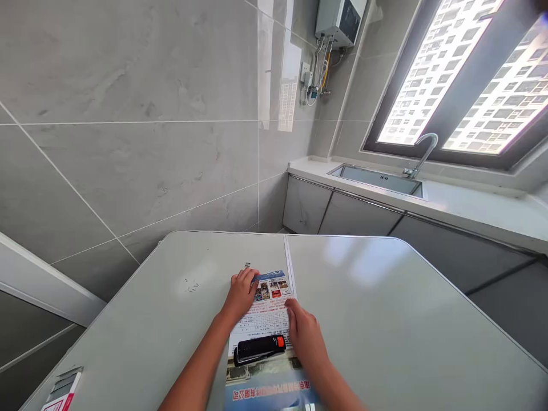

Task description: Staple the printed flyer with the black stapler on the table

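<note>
A printed colour leaflet point(268, 319) lies lengthwise on the pale folding table point(385, 319). My left hand point(240, 294) presses on the leaflet's far left corner, fingers curled at its edge. My right hand point(306, 337) rests flat on the leaflet's right side with its fingers together. A black stapler with an orange end point(259, 349) lies across the leaflet between my forearms. A small metal clip or staple point(247, 264) sits on the table just beyond my left fingers.
A small red-and-white box point(64, 394) lies at the table's near left corner. Behind the table stand grey tiled walls, a counter with a steel sink point(377, 178) and tap point(422, 154), a window, and a wall-mounted water heater point(340, 20).
</note>
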Demonstrator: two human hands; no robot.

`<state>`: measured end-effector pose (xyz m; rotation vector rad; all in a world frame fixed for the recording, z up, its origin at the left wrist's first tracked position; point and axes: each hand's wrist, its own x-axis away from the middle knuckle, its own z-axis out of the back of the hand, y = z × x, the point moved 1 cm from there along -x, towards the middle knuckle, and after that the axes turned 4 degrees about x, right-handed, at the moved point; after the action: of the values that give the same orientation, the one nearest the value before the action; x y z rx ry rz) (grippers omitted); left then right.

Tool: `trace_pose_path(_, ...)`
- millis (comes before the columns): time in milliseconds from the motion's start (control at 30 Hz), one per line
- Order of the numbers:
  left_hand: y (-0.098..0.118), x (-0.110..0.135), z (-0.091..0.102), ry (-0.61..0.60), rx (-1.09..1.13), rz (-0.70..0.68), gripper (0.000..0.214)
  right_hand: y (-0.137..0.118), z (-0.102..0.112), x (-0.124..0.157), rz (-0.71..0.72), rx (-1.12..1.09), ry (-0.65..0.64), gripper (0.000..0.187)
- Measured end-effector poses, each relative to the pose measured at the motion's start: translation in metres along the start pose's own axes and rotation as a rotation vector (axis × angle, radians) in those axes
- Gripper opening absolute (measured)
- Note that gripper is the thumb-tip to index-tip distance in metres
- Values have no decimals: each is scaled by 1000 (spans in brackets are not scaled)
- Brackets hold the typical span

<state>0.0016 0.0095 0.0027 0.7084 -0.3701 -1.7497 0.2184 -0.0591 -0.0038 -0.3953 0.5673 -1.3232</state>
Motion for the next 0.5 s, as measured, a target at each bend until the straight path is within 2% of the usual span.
trace_pose_path(233,-5,0,-5,-2,-32,-35,26,28,20,3,-89,130,-58,27)
trace_pose_path(500,-8,0,-9,-3,-90,-71,19,61,39,1,-77,201,-101,25)
